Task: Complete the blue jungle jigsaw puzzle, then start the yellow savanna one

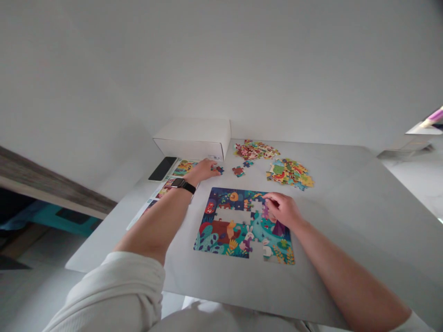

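Observation:
A partly assembled jigsaw puzzle [224,230] lies on the table, with gaps at its upper middle and lower edge. My right hand [284,210] is at its upper right edge, thumb and fingers pinched together; whatever they grip is hidden. Farther away and to the left, my left hand [204,169] has its fingers closed at a dark blue puzzle piece [218,170]. Just right of it lie a brown-red puzzle piece [238,171] and a blue puzzle piece [248,163]. A dark watch [183,184] is on my left wrist.
Two heaps of loose pieces, one reddish [254,150] and one yellow [292,174], lie at the back. A white box [194,138] stands against the wall. A phone [163,168] and picture sheets [162,189] are at the left, partly under my left arm.

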A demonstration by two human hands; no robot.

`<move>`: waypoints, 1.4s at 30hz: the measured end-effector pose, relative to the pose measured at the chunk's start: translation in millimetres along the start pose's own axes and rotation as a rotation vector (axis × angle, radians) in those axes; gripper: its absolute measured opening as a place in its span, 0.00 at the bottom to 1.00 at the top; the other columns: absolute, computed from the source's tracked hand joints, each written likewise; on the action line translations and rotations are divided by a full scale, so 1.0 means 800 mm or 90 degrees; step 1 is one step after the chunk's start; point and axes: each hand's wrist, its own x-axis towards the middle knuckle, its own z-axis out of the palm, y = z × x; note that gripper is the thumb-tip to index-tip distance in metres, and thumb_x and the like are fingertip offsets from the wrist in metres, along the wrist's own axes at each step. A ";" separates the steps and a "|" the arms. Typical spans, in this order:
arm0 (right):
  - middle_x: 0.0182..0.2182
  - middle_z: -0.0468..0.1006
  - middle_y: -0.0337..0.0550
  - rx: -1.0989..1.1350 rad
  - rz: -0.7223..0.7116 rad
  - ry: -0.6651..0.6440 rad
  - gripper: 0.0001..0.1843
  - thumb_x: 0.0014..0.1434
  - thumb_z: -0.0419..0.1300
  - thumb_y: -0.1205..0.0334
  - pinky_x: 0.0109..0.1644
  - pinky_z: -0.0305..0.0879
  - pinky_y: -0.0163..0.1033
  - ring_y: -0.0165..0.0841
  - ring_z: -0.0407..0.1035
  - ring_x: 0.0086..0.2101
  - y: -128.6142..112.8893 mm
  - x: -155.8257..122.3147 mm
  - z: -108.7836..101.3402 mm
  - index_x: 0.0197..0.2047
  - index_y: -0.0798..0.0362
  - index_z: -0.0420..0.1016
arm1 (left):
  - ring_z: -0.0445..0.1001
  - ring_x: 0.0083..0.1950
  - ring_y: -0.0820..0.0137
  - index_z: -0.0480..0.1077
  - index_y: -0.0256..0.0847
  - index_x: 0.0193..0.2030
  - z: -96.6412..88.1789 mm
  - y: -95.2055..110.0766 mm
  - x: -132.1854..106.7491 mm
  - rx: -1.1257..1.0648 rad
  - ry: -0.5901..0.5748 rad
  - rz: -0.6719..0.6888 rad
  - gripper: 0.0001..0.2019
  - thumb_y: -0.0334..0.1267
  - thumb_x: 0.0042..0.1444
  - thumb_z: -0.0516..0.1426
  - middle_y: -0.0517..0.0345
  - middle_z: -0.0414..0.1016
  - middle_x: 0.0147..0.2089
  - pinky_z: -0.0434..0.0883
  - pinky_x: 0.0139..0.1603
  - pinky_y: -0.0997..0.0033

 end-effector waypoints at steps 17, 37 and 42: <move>0.41 0.88 0.45 -0.013 -0.021 -0.015 0.11 0.67 0.59 0.62 0.48 0.75 0.43 0.39 0.82 0.39 -0.005 0.005 -0.005 0.43 0.48 0.84 | 0.74 0.34 0.68 0.79 0.40 0.35 -0.013 0.064 -0.049 -0.258 0.095 -0.057 0.06 0.40 0.54 0.66 0.55 0.81 0.33 0.67 0.38 0.70; 0.56 0.78 0.51 0.024 -0.184 0.038 0.16 0.64 0.67 0.61 0.57 0.77 0.51 0.45 0.74 0.57 -0.105 0.020 -0.008 0.54 0.45 0.74 | 0.70 0.28 0.73 0.74 0.39 0.35 0.037 0.146 -0.190 -0.665 0.001 0.001 0.24 0.57 0.47 0.73 0.59 0.76 0.29 0.63 0.29 0.73; 0.53 0.79 0.51 -0.019 -0.187 0.049 0.13 0.64 0.66 0.66 0.66 0.71 0.56 0.47 0.74 0.57 -0.097 0.009 0.016 0.51 0.45 0.76 | 0.73 0.31 0.72 0.73 0.39 0.34 0.036 0.152 -0.198 -0.678 -0.030 0.003 0.23 0.54 0.47 0.73 0.59 0.78 0.31 0.66 0.32 0.72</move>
